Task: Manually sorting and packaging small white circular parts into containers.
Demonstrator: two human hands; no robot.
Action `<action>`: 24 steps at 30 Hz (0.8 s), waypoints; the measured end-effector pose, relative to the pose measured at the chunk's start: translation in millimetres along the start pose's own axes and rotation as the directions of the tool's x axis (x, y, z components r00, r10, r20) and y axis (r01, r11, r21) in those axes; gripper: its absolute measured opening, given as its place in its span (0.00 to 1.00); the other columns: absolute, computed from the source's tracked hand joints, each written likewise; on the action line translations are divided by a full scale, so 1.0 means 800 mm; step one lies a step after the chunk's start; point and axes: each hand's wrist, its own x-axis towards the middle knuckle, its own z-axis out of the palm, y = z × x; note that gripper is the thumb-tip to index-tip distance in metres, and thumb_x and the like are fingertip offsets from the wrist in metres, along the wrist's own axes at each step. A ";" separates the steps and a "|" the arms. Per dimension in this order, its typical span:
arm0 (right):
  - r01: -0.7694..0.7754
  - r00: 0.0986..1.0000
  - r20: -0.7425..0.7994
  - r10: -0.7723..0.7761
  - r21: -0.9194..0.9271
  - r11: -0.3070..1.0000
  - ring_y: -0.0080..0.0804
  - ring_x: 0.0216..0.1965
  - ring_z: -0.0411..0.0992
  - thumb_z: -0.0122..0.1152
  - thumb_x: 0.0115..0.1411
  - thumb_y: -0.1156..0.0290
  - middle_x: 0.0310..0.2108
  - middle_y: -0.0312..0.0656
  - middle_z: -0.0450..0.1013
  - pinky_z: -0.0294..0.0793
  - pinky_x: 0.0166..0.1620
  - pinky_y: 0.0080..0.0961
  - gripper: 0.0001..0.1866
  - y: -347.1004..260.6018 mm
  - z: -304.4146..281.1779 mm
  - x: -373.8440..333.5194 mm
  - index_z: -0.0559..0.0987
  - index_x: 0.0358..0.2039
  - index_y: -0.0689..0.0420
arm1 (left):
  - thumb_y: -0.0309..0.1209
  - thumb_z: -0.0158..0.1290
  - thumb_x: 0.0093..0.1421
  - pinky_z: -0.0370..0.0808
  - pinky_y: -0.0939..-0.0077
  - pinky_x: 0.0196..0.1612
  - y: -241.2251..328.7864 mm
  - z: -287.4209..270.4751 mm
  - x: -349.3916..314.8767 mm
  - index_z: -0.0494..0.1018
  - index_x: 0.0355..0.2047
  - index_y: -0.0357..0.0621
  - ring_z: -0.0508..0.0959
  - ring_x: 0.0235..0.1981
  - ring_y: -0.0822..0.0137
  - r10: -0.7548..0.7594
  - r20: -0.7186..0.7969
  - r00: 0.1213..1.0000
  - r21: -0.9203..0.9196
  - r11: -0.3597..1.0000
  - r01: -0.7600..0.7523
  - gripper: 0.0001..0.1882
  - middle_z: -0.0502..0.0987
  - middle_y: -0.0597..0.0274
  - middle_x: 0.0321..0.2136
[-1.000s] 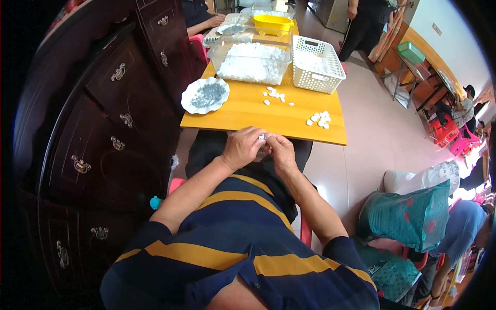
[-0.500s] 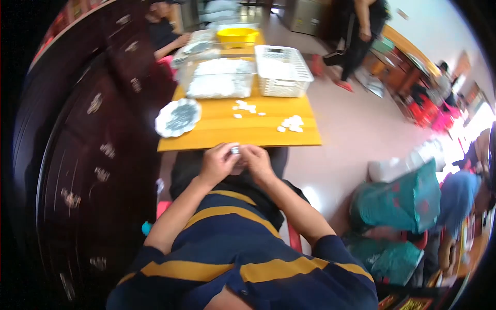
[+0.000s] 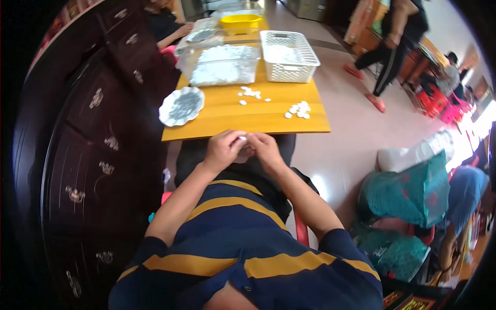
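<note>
My left hand (image 3: 223,151) and my right hand (image 3: 265,148) meet just off the near edge of the yellow wooden table (image 3: 227,124), above my lap. Between their fingertips is a small white piece (image 3: 242,138), pinched from both sides; its exact kind is too small to make out. On the tabletop ahead lie a loose group of small white pieces (image 3: 251,93) and, farther right, a tighter pile of white rounded pieces (image 3: 298,109). A white scalloped plate (image 3: 166,114) holding small grey bits rests at the table's left edge.
Behind the pieces stand a clear bin (image 3: 225,77) full of white pieces and a white plastic basket (image 3: 290,75). A yellow basin (image 3: 241,21) sits farther back. Dark wooden cabinets (image 3: 77,155) line the left. Green sacks (image 3: 403,191) lie right. One person sits far left; another walks far right.
My hands stay together on the small white piece, fingers shifting slightly. The view has tilted a little, so the table appears higher. The person at the far right has walked further right.
</note>
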 end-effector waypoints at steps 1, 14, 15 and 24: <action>-0.071 0.997 0.006 0.071 0.022 0.997 0.20 0.25 0.70 0.56 0.69 0.61 0.26 0.34 0.75 0.69 0.30 0.19 0.15 0.000 -0.003 0.001 0.82 0.36 0.61 | 0.26 0.61 0.59 0.79 0.64 0.38 -0.010 0.005 -0.002 0.80 0.39 0.40 0.83 0.35 0.49 -0.017 0.014 1.000 -0.005 1.000 0.017 0.08 0.82 0.50 0.34; 0.050 0.898 -0.177 -0.403 -0.868 0.494 0.41 0.29 0.80 0.62 0.61 0.58 0.26 0.48 0.80 0.77 0.36 0.35 0.17 -0.064 -0.136 0.047 0.84 0.34 0.62 | 0.36 0.55 0.63 0.76 0.53 0.48 -0.083 0.024 0.058 0.71 0.59 0.45 0.78 0.47 0.45 -0.219 0.107 0.970 0.349 0.922 0.169 0.24 0.76 0.49 0.47; 0.050 0.899 -0.176 -0.401 -0.869 0.493 0.41 0.29 0.80 0.62 0.61 0.58 0.26 0.48 0.80 0.77 0.36 0.35 0.17 -0.070 -0.145 0.050 0.84 0.34 0.62 | 0.36 0.55 0.63 0.76 0.53 0.48 -0.091 0.025 0.067 0.71 0.59 0.45 0.78 0.47 0.45 -0.221 0.105 0.969 0.348 0.921 0.173 0.24 0.76 0.49 0.47; -0.151 0.852 -0.281 -0.441 -0.940 0.308 0.50 0.31 0.80 0.61 0.61 0.61 0.27 0.49 0.81 0.77 0.35 0.44 0.12 -0.072 -0.171 0.067 0.84 0.36 0.55 | 0.37 0.57 0.60 0.77 0.51 0.49 -0.131 0.054 0.121 0.80 0.42 0.43 0.78 0.47 0.49 -0.311 0.134 0.941 0.485 0.849 0.212 0.14 0.77 0.49 0.44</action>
